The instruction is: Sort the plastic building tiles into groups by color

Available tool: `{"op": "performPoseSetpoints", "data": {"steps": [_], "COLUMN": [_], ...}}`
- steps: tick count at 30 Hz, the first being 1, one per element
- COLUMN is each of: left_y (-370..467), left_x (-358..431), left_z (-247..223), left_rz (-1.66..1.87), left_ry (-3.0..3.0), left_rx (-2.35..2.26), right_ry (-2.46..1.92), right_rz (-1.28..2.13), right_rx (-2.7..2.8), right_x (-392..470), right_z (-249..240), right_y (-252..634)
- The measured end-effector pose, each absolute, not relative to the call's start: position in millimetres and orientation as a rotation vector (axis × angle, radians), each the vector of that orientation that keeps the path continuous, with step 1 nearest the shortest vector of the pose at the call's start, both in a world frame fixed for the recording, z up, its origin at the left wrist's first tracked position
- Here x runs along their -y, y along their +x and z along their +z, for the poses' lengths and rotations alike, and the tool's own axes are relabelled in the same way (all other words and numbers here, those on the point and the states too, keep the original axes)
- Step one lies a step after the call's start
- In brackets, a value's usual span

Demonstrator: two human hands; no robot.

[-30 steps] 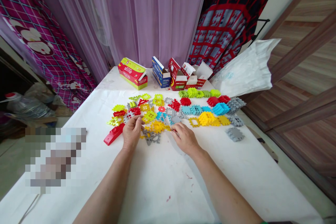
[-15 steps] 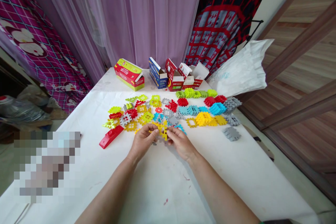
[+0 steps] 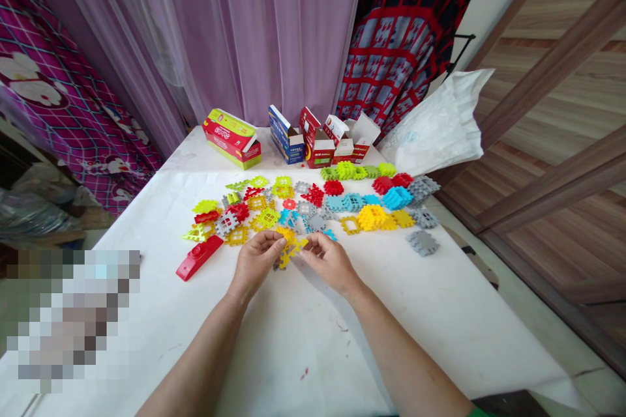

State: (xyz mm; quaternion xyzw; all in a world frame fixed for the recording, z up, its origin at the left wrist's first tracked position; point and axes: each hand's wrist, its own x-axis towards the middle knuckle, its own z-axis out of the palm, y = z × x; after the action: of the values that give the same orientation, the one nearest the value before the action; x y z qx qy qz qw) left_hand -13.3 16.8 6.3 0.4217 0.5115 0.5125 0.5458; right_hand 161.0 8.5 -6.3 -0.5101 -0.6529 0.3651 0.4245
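Yellow interlocking building pieces [image 3: 292,249] with notched edges are between my two hands, near the front of a loose spread of such pieces. My left hand [image 3: 257,264] pinches them at the left edge between thumb and fingers. On the other side, the thumb and bent fingers of my right hand [image 3: 330,262] grip the yellow point that sticks out to the right. A grey notched piece shows in part just below, and I cannot tell whether it is joined on. Beyond my fingers lie a grey tile [image 3: 315,222] and a lime windowed tile [image 3: 267,217].
Stacks of yellow tiles [image 3: 372,216], blue tiles [image 3: 397,197] and grey tiles [image 3: 423,242] stand to the right. A red long piece [image 3: 199,258] lies left. Behind are a red-and-lime box [image 3: 232,138], a blue box [image 3: 286,135], open red boxes [image 3: 317,146] and a white bag [image 3: 440,124].
The yellow pieces have turned from upright to tilted, with a point now towards my right hand. The whole scene has shifted a little left as the camera turned.
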Motion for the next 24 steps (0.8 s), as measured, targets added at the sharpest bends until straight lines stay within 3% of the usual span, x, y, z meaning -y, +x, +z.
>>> {"op": "performPoseSetpoints", "data": {"steps": [6,11,16,24], "left_y": [-13,-12,-12,-8], "left_x": [-17,-16,-15,-11], "left_z": [2,2,4,-2], "left_rz": [1.17,1.153,1.137,1.137], "left_ry": [1.044,1.05,1.084,1.315], "left_rx": [-1.207,-1.203,-1.194,-1.228], "right_ry": [-1.159,-1.165,-1.207,-1.189], "right_rz": [0.344,0.141,0.197,0.618], "right_rx": [2.011,2.158,2.106,2.013], "right_x": [-4,-1,-3,5], "right_z": [3,3,-3,3], "right_y": [179,180,185,171]}}
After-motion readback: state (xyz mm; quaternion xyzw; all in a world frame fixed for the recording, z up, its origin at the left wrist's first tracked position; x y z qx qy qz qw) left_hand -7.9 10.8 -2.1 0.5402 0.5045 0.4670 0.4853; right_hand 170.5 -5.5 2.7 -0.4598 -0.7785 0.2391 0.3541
